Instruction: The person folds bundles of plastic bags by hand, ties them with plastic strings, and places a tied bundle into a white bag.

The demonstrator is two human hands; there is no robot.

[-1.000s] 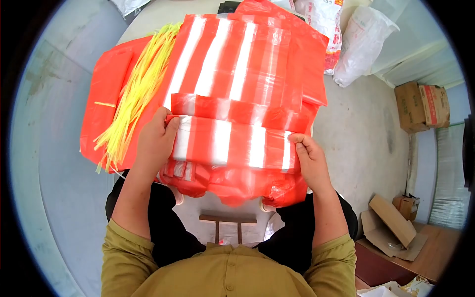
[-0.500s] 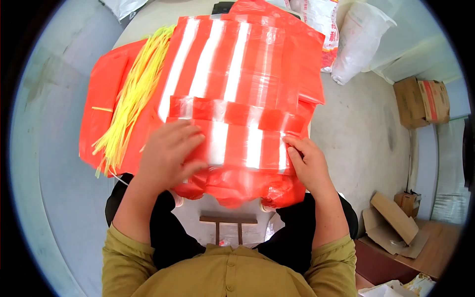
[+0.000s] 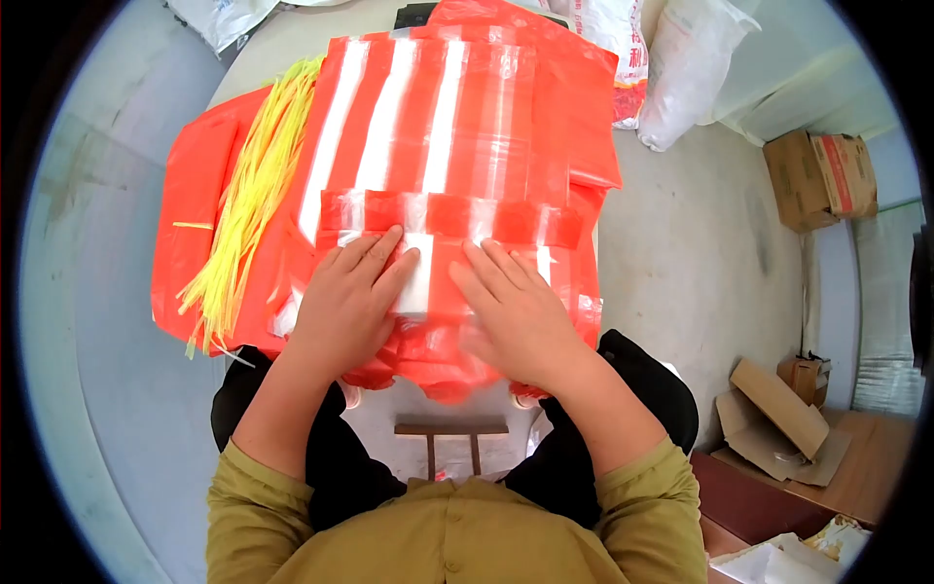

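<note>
A stack of red plastic bags with white stripes (image 3: 399, 117) covers most of the table in front of me. Its near part is folded over, making a darker band (image 3: 452, 216) across it. My left hand (image 3: 345, 302) lies flat on the folded part, fingers stretched out toward the band. Beside it, my right hand (image 3: 516, 311) also rests on the plastic with its fingers extended. Crumpled red plastic (image 3: 428, 365) hangs at the near edge. To the left, a bundle of yellow strips (image 3: 258, 185) lies over more folded red plastic (image 3: 190, 253).
Stuffed white sacks (image 3: 686, 73) and a red-printed sack (image 3: 623, 58) stand past the table's right side. Cardboard cartons (image 3: 822, 180) are farther right. An opened cardboard box (image 3: 778, 419) lies at lower right. A brown wooden bar (image 3: 451, 429) is between my legs.
My right hand has moved left from the bag's right edge and now lies flat on the folded part. The left hand has come down onto the plastic, slightly right. The view has shifted a little.
</note>
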